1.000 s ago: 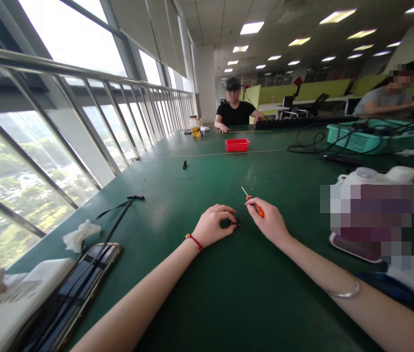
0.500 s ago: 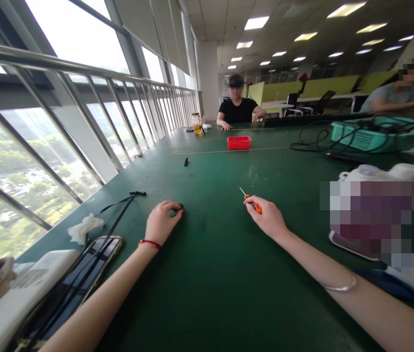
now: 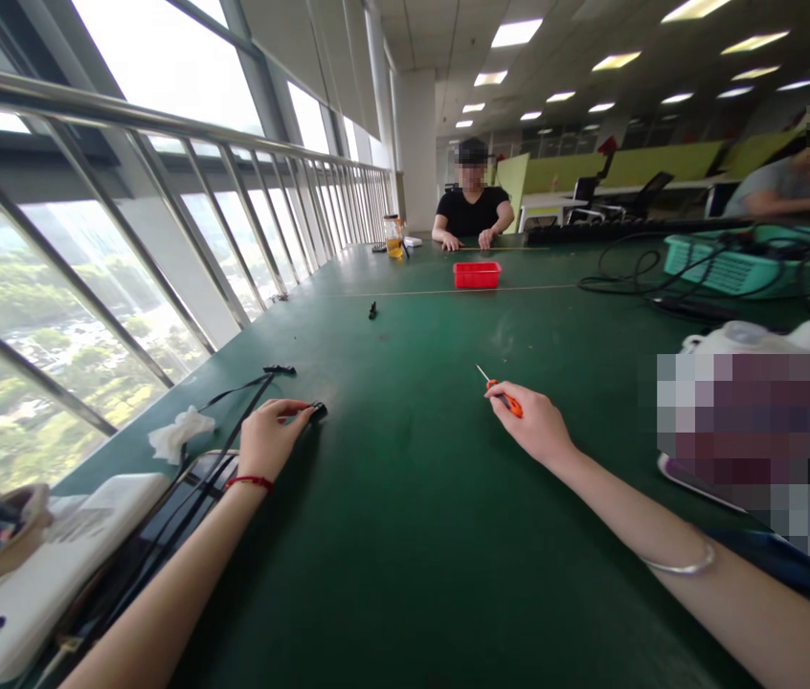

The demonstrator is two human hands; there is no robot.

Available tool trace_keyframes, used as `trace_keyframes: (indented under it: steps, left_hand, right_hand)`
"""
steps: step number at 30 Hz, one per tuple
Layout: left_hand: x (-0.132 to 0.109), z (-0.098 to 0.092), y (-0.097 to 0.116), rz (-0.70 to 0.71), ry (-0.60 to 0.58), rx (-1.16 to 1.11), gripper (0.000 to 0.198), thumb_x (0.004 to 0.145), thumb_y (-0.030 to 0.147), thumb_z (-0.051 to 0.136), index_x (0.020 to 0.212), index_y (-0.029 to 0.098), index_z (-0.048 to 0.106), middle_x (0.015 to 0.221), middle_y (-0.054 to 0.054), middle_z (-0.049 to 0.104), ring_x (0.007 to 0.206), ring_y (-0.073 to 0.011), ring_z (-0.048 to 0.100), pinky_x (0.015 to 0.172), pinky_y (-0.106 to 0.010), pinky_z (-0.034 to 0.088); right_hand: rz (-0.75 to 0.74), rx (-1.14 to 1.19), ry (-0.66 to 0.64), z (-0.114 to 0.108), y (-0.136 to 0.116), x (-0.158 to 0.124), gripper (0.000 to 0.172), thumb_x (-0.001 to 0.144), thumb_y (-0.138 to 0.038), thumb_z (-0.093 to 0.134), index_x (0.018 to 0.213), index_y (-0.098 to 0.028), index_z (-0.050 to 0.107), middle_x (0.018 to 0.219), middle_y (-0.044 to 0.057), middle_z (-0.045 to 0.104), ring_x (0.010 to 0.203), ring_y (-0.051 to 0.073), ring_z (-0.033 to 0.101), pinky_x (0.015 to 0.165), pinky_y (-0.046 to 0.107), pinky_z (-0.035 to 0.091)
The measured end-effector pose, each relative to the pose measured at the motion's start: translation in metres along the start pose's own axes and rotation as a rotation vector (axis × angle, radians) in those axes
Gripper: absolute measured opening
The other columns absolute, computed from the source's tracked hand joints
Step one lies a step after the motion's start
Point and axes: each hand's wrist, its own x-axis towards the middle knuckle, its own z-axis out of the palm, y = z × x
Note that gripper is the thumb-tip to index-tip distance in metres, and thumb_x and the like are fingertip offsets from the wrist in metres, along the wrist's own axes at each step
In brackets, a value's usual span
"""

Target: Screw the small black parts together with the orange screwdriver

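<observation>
Between the thumb and fingertips of my left hand [image 3: 272,435] is a small black part [image 3: 318,412], pinched at the green table [image 3: 405,498]; its exact kind is too small to make out. My right hand [image 3: 532,421] is closed round an orange and black screwdriver [image 3: 509,400], whose thin metal shaft points forward and left. Another small black piece [image 3: 372,310] lies farther up the table. Past it stands a red plastic tray [image 3: 477,277].
A phone [image 3: 161,536], a white case [image 3: 53,584], black straps [image 3: 233,431] and a crumpled tissue [image 3: 179,433] lie left. Cables and a teal basket [image 3: 725,263] are at right. A person in black [image 3: 473,211] sits opposite; a metal railing [image 3: 196,144] runs along the left.
My left hand has moved left with the small black part, nearer the straps. The right hand still holds the screwdriver, and the view has turned slightly left.
</observation>
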Motion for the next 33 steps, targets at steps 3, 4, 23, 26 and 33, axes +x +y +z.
trace_keyframes:
  steps: [3, 4, 23, 26, 33]
  left_hand:
    - [0.001, 0.001, -0.002, -0.043, -0.024, -0.006, 0.036, 0.07, 0.05, 0.055, 0.08, 0.019, 0.071, 0.083, -0.006, 0.071, 0.078, -0.0232, 0.066, 0.072, -0.031, 0.05]
    - [0.001, 0.002, -0.002, -0.05, -0.025, -0.004, 0.036, 0.069, 0.05, 0.055, 0.08, 0.019, 0.071, 0.081, -0.006, 0.071, 0.078, -0.0233, 0.066, 0.072, -0.031, 0.05]
    - [0.007, 0.011, -0.001, -0.097, -0.046, -0.105, 0.033, 0.065, 0.047, 0.058, 0.075, 0.017, 0.067, 0.079, -0.005, 0.071, 0.076, -0.0213, 0.065, 0.073, -0.03, 0.049]
    - [0.007, 0.013, -0.001, -0.086, -0.017, -0.136, 0.03, 0.064, 0.046, 0.059, 0.071, 0.017, 0.066, 0.078, -0.005, 0.071, 0.075, -0.0211, 0.064, 0.073, -0.03, 0.049]
    - [0.006, 0.011, -0.003, -0.03, -0.079, -0.167, 0.032, 0.067, 0.045, 0.059, 0.079, 0.016, 0.069, 0.081, -0.005, 0.071, 0.076, -0.0208, 0.064, 0.074, -0.031, 0.049]
  right_hand:
    - [-0.016, -0.005, 0.009, 0.0, 0.0, 0.0, 0.021, 0.085, -0.031, 0.044, 0.089, -0.025, 0.064, 0.095, 0.0, 0.07, 0.081, 0.018, 0.063, 0.064, 0.027, 0.043]
    - [-0.018, -0.009, 0.007, 0.0, 0.0, -0.001, 0.021, 0.085, -0.031, 0.044, 0.089, -0.025, 0.064, 0.095, 0.0, 0.07, 0.08, 0.018, 0.063, 0.063, 0.027, 0.043]
    - [0.019, -0.011, -0.065, -0.002, -0.003, -0.001, 0.022, 0.085, -0.029, 0.043, 0.093, -0.024, 0.063, 0.101, 0.0, 0.068, 0.084, 0.018, 0.063, 0.068, 0.029, 0.045]
    - [0.02, 0.0, -0.039, -0.001, -0.002, -0.001, 0.021, 0.085, -0.029, 0.044, 0.092, -0.024, 0.063, 0.1, 0.001, 0.069, 0.084, 0.018, 0.064, 0.067, 0.029, 0.045]
    - [-0.035, 0.001, 0.018, -0.001, 0.0, -0.003, 0.027, 0.078, -0.032, 0.055, 0.102, -0.022, 0.06, 0.093, 0.004, 0.068, 0.072, 0.018, 0.063, 0.059, 0.028, 0.046]
